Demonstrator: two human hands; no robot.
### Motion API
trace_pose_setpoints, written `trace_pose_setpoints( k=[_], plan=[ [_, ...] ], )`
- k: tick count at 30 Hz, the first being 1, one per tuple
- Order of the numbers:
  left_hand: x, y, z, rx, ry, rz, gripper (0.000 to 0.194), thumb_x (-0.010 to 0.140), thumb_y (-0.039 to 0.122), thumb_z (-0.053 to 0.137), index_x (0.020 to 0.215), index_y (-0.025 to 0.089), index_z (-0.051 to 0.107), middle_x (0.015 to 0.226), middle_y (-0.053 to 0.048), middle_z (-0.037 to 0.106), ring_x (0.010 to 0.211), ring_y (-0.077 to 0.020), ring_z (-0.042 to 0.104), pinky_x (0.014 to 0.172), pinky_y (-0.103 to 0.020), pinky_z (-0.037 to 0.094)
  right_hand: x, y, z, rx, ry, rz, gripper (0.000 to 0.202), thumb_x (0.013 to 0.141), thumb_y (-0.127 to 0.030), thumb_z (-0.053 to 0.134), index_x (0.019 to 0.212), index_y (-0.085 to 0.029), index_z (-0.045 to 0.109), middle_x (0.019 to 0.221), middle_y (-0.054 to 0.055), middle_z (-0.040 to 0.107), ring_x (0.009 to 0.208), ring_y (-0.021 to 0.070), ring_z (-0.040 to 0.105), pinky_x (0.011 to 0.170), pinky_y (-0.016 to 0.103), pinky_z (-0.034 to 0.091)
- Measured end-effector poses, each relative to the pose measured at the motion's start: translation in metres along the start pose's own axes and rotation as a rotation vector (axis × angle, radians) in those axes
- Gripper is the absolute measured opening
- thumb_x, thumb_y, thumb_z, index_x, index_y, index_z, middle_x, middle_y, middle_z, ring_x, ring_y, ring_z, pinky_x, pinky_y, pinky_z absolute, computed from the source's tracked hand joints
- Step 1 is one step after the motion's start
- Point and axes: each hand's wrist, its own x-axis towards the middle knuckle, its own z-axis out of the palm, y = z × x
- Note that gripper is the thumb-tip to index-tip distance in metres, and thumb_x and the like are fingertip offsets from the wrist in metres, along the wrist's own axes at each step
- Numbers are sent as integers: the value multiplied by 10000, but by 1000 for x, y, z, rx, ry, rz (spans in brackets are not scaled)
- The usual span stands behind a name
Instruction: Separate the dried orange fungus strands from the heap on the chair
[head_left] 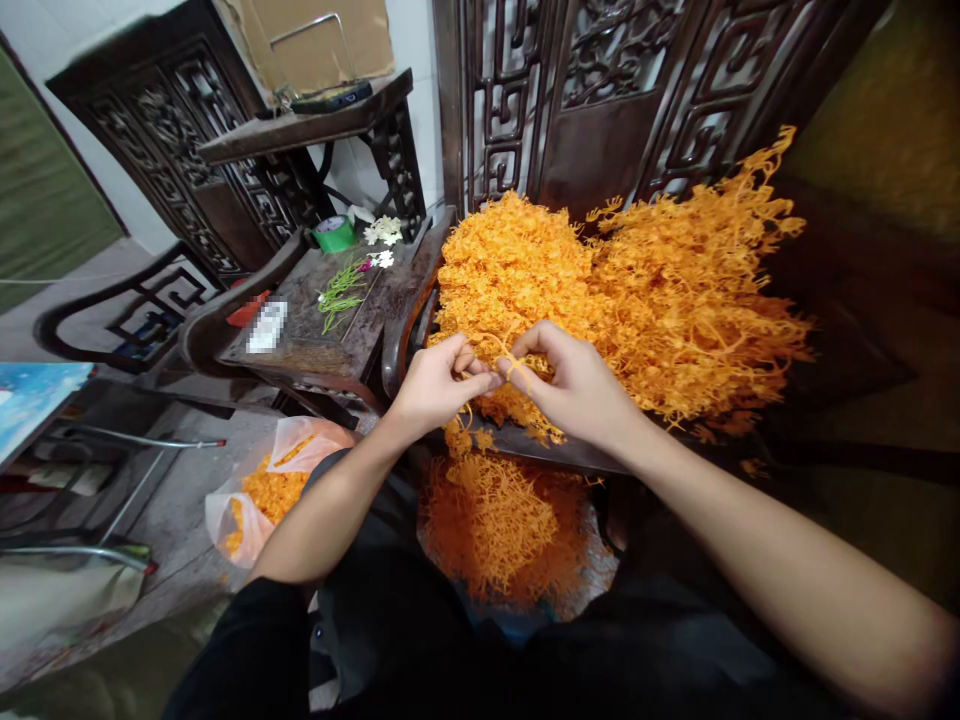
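Observation:
My left hand (448,380) and my right hand (564,385) meet just above the front of a large heap of orange plastic flower sprigs (517,260). Between them is a thin orange plastic stem (517,365), pinched by the fingertips and thumb of each hand. Part of it is covered by the fingers. Some orange pieces (469,438) dangle below my left hand. Under the hands, a pile of loose orange stems (495,520) lies low between my legs, in or on something whose full shape is hidden.
The heap rests on a dark carved wooden chair (555,150). To the left, a small wooden table (300,300) bears green tape (334,234), green stems (341,295) and white flowers (384,230). A plastic bag (289,440) of orange pieces stands on the floor near a metal-legged table (45,395).

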Motion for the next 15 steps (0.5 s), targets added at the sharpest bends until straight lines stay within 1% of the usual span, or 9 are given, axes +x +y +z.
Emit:
trace_pose_setpoints(
  k=[2, 4, 6, 8, 10, 11, 12, 14, 15],
  plan=[
    [0, 5, 0, 10, -8, 46, 454, 799, 274, 717, 714, 231, 274, 752, 17, 637, 728, -139, 662, 660, -272, 463, 1, 1, 3, 19, 53, 74, 197, 920, -377, 638, 826, -216, 576, 795, 40, 663, 719, 193, 604, 665, 331, 441],
    [1, 10, -1, 35, 3, 79, 434, 801, 253, 701, 699, 227, 280, 746, 18, 615, 720, -129, 636, 669, -273, 463, 5, 5, 1, 50, 144, 127, 240, 907, -399, 663, 780, -222, 562, 771, 44, 657, 709, 194, 598, 658, 339, 439],
    [1, 14, -4, 20, -6, 72, 442, 776, 236, 712, 686, 225, 280, 717, 23, 592, 681, -115, 597, 652, -267, 449, 12, 11, -10, 132, 273, 164, 245, 901, -386, 673, 778, -234, 525, 787, 54, 673, 689, 185, 591, 616, 332, 421],
    [1, 16, -9, -26, -31, 23, 466, 745, 245, 745, 686, 224, 283, 705, 23, 597, 631, -102, 561, 622, -261, 434, 20, 19, -28, 276, 453, 185, 268, 897, -368, 676, 796, -254, 455, 815, 62, 694, 608, 161, 552, 522, 311, 357],
    [1, 16, -14, -78, -38, -26, 488, 726, 296, 787, 703, 223, 306, 730, 12, 632, 601, -95, 548, 604, -258, 428, 24, 24, -43, 417, 546, 194, 290, 883, -370, 695, 844, -271, 425, 846, 51, 705, 516, 132, 478, 451, 295, 276],
    [1, 16, -15, -96, -35, -34, 496, 724, 329, 805, 714, 221, 320, 746, 6, 646, 605, -97, 557, 607, -259, 432, 23, 24, -46, 449, 460, 206, 268, 880, -377, 706, 907, -276, 459, 861, 32, 701, 497, 122, 455, 445, 292, 276],
    [1, 15, -16, -108, -37, -29, 499, 728, 358, 815, 726, 220, 335, 760, 1, 655, 620, -103, 573, 618, -261, 439, 21, 23, -46, 448, 339, 216, 240, 890, -395, 695, 973, -279, 502, 827, 10, 681, 479, 116, 431, 440, 288, 274],
    [2, 14, -14, -118, -72, -3, 479, 755, 389, 813, 746, 217, 366, 779, -4, 666, 660, -116, 605, 653, -268, 457, 16, 17, -36, 372, 17, 216, 239, 938, -450, 630, 1091, -272, 587, 778, -5, 651, 492, 121, 448, 460, 291, 315],
    [2, 13, -13, -120, -98, 8, 460, 773, 389, 804, 754, 216, 379, 776, -2, 664, 676, -122, 615, 672, -274, 464, 14, 13, -28, 320, -112, 189, 261, 953, -472, 603, 1096, -255, 627, 774, 4, 653, 524, 130, 484, 483, 297, 349]
  ],
)
